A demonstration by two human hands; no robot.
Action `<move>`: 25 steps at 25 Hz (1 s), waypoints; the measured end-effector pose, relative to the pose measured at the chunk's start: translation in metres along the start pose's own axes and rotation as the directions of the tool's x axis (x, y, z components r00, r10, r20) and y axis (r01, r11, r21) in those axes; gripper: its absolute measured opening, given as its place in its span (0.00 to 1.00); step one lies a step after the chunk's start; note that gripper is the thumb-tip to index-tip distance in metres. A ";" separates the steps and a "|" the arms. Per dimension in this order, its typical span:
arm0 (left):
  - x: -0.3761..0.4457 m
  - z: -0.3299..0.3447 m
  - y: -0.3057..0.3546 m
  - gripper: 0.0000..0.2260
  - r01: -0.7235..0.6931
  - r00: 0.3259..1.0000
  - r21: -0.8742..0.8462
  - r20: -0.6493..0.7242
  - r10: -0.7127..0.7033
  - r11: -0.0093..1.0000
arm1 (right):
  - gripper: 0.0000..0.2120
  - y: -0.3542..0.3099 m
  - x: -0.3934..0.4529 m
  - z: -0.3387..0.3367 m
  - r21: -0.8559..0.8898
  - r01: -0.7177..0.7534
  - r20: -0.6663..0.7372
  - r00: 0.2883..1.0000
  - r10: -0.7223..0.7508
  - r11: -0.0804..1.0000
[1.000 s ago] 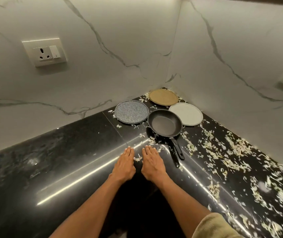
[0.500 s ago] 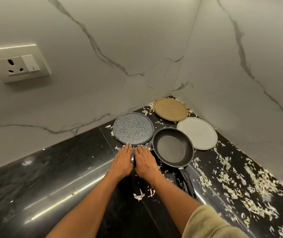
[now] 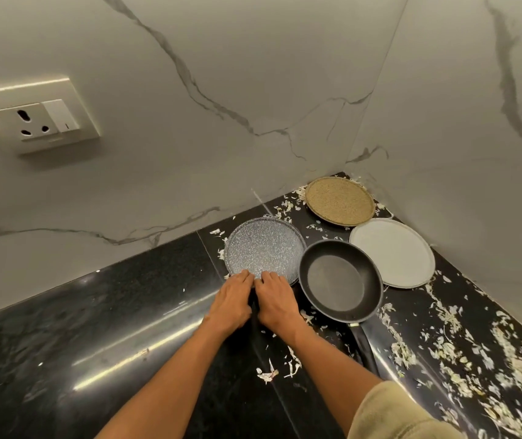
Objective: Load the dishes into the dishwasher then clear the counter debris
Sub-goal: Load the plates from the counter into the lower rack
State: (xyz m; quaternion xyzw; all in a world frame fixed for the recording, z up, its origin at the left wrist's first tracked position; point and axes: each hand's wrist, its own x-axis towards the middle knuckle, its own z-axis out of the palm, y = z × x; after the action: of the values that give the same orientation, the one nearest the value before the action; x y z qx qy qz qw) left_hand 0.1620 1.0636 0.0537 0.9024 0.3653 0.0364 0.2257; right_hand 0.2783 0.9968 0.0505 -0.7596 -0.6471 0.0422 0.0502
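Both hands sit side by side at the near rim of the speckled grey plate (image 3: 264,248), which lies flat on the black counter (image 3: 126,312) straight ahead of them, toward the wall: the left hand (image 3: 232,299) has its fingers curled down onto the rim, and the right hand (image 3: 274,297) does the same just beside it, though whether either has the edge truly pinched I cannot tell. To their right stands the black frying pan (image 3: 340,280), its handle pointing back toward the person and nearer the right hand, with the tan plate (image 3: 339,200) and white plate (image 3: 392,251) beyond in the corner. Pale scraps (image 3: 443,353) litter the counter mostly on the far right.
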 end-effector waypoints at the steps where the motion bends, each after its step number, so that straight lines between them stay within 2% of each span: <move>1: -0.004 0.000 0.000 0.22 -0.026 0.999 0.034 -0.034 0.028 0.999 | 0.17 -0.002 -0.005 0.001 0.007 0.012 -0.007 1.000 -0.012 1.000; 4: -0.017 0.003 0.002 0.14 -0.045 0.997 0.109 -0.058 0.052 0.993 | 0.16 -0.004 -0.018 0.008 -0.005 0.046 -0.019 0.999 -0.046 0.999; 9: -0.032 -0.001 0.005 0.15 -0.109 0.960 0.140 -0.243 0.141 0.984 | 0.16 -0.005 -0.028 -0.001 -0.009 0.068 -0.112 0.991 -0.069 0.998; 13: -0.024 -0.030 0.011 0.12 -0.173 0.896 0.170 -0.382 0.227 0.970 | 0.11 -0.005 -0.017 -0.031 0.021 0.032 -0.242 0.970 -0.026 0.999; 15: -0.020 -0.047 0.016 0.09 -0.224 0.861 0.185 -0.423 0.283 0.957 | 0.05 -0.005 -0.014 -0.047 0.064 0.023 -0.330 0.944 -0.001 0.998; 22: -0.032 -0.090 0.016 0.10 -0.304 0.746 0.281 -0.524 0.411 0.910 | 0.06 -0.007 -0.025 -0.085 0.037 -0.001 -0.475 0.880 0.019 0.999; 25: -0.057 -0.100 0.022 0.14 -0.331 0.685 0.329 -0.561 0.465 0.885 | 0.05 -0.007 -0.040 -0.090 0.004 -0.077 -0.511 0.857 0.068 0.997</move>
State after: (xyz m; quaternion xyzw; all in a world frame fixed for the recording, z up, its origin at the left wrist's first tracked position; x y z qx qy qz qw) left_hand 0.1114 1.0499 0.1585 0.9135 0.2150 0.3450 -0.0142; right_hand 0.2764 0.9564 0.1402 -0.7679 -0.5819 -0.1640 0.2119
